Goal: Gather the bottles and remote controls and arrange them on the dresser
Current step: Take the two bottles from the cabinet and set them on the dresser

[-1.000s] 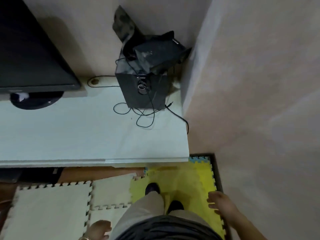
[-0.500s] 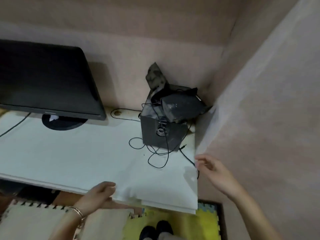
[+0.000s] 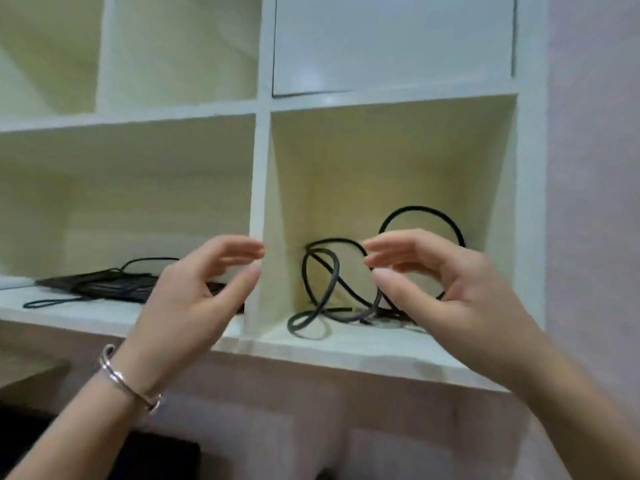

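Head view looks at a white open-fronted shelf unit (image 3: pixel 259 188) with pale yellow insides, and I see both hands up in front of its lower row. The left hand (image 3: pixel 194 299), with a silver bangle (image 3: pixel 128 382) on its wrist, hovers before the upright divider. Its grip is wide and loose, fingers gently curved, thumb apart, holding nothing. The right hand (image 3: pixel 446 289) is in front of the right compartment, its grip likewise half open and empty.

Behind it a thick black cable (image 3: pixel 322 282) lies in loose loops on the compartment floor. I cannot tell whether the hand touches it. A flat dark object (image 3: pixel 100 284) with thin black cords on it lies in the left compartment. I cannot tell from here where the bottles and remote controls are.
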The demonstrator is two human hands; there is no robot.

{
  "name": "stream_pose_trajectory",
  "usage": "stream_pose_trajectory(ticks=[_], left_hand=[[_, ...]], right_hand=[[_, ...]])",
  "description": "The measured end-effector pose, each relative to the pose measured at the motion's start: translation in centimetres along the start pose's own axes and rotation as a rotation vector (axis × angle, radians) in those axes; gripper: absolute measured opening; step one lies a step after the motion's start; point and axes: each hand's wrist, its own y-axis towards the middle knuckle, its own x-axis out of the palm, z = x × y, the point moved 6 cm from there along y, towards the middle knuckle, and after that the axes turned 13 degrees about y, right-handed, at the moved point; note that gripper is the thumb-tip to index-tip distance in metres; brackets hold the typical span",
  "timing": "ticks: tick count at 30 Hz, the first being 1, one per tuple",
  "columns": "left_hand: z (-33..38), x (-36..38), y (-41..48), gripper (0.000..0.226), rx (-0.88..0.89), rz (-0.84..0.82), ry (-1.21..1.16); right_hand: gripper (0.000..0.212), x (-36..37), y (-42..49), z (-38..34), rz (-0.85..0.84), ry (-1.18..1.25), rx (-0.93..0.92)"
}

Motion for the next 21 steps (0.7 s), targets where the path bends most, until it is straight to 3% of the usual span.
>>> stream_pose_trajectory(ticks=[4, 7, 11, 14, 17, 21], left_hand=[[2.5, -1.7, 6.9, 0.021, 0.143, 0.281, 0.046], [3.6, -2.3, 11.1, 0.034, 0.147, 0.371, 0.032], [4.9, -2.5, 16.1, 0.039, 0.153, 0.378, 0.156], [4.8, -1.8, 19.5, 0.045, 0.125, 0.294, 0.185], [5.2, -1.3, 22.0, 0.048, 0.129, 0.219, 0.107], [5.1, -1.3, 23.8, 0.049, 0.104, 0.271, 0.024]], right_hand=[[0.018, -1.4, 6.5, -3.0, 0.045, -0.111, -0.150], [0.019, -2.1, 11.1, -4.6, 0.098, -0.177, -0.226], [0.026, -2.8, 17.0, -6.0, 0.200, -0.324, -0.272], [0.032, -2.8, 21.0, -6.1, 0.275, -0.425, -0.273], [0.038, -2.5, 24.5, -6.0, 0.346, -0.544, -0.263], [0.045, -1.9, 28.2, -6.6, 0.402, -0.732, -0.266]])
